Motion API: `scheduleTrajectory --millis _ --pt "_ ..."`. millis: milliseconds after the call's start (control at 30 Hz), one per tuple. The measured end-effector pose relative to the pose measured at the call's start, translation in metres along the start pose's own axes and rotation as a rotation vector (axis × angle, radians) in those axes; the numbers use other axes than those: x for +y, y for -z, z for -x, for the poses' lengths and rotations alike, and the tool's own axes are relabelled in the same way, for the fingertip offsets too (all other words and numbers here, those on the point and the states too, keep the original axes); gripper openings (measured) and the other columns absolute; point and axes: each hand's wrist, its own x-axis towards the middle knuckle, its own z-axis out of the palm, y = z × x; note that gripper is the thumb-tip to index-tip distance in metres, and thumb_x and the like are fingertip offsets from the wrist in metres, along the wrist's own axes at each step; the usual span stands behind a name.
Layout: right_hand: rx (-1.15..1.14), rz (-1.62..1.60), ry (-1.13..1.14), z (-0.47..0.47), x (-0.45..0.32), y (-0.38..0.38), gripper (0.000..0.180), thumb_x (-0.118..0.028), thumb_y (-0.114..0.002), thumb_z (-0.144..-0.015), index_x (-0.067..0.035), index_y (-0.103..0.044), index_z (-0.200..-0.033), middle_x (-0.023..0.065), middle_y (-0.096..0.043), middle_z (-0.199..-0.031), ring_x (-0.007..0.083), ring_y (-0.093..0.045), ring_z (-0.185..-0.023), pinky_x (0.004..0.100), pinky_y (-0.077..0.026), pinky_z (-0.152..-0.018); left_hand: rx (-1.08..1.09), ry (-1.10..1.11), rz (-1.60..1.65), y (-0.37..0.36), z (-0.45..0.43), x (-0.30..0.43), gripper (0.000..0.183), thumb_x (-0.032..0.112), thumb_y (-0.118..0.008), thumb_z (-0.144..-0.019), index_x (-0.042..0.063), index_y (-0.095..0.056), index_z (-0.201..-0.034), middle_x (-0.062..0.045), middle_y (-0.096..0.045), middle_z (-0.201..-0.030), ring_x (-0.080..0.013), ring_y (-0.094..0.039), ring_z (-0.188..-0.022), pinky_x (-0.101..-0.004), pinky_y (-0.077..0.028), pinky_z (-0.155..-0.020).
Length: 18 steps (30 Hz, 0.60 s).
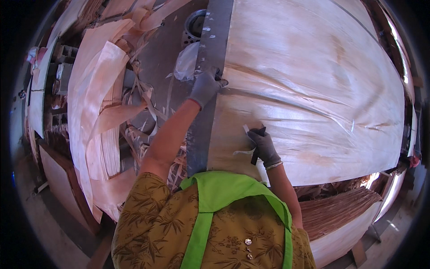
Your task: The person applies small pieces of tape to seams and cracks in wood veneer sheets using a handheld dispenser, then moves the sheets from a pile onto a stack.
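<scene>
A large pale wood veneer sheet (302,67) covers the work surface in front of me, with raised creases running across it from its left edge. My left hand (206,87), in a grey glove, has its curled fingers at that edge, pinching the veneer beside a crease. Also gloved, my right hand (264,148) is over the near part of the sheet. It grips a dark flat tool (255,157), whose exact kind is unclear. A thin white strip (242,153), apparently tape, trails from the same hand.
A dark flat strip (215,40) borders the veneer on the left. Beyond it are a clear plastic bag (186,62), a round metal container (195,25) and tangled veneer scraps (144,90). Veneer pieces (97,101) are heaped farther left; a veneer stack (339,210) stands at lower right.
</scene>
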Motion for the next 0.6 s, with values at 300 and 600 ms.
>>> scheduleTrajectory --millis 300,600 --pt "-0.011 -0.01 0.075 0.005 -0.008 -0.001 0.02 -0.018 -0.062 -0.086 -0.002 -0.062 -0.097 -0.0032 -0.052 -0.07 0.0072 -0.048 -0.058 0.0222 -0.038 -0.051 -0.033 0.077 -0.406 -0.005 0.003 0.009 0.043 0.028 -0.072 -0.073 0.0 -0.055 -0.101 -0.021 -0.063 -0.09 -0.0367 -0.061 -0.088 -0.0429 -0.047 -0.074" --pt "-0.106 0.106 0.26 -0.062 -0.066 -0.005 0.02 -0.014 -0.061 -0.087 -0.001 -0.061 -0.102 0.0023 -0.059 -0.081 0.0094 -0.054 -0.067 0.0242 -0.046 -0.06 -0.07 0.095 -0.399 -0.003 -0.003 0.003 0.042 0.029 -0.075 -0.071 0.001 -0.058 -0.098 -0.019 -0.064 -0.09 -0.0349 -0.061 -0.087 -0.0406 -0.047 -0.075"
